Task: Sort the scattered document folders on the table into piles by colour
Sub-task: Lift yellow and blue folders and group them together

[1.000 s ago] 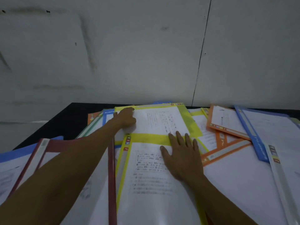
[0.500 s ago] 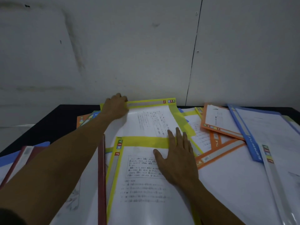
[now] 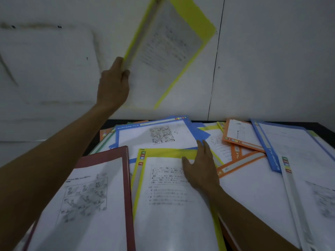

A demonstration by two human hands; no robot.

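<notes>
Head view: left hand (image 3: 113,84) pinches the spine edge of a yellow folder (image 3: 168,44), held high against the wall, tilted, well above the worktop (image 3: 308,125). Right hand (image 3: 199,169) lies flat, fingers straight, pressing the top band of a second yellow folder (image 3: 168,205) near the body, likely the base of the yellow pile. Blue folder (image 3: 154,134) lies just behind it, red folder (image 3: 101,156) to the left, orange folders (image 3: 241,138) to the right, all overlapping.

Risks, as I judge them: a one-corner hold on a floppy sleeve — sheets could slide out the open side, or the folder could twist free. Setting it down may catch the red folder's edge and skew the pile.
</notes>
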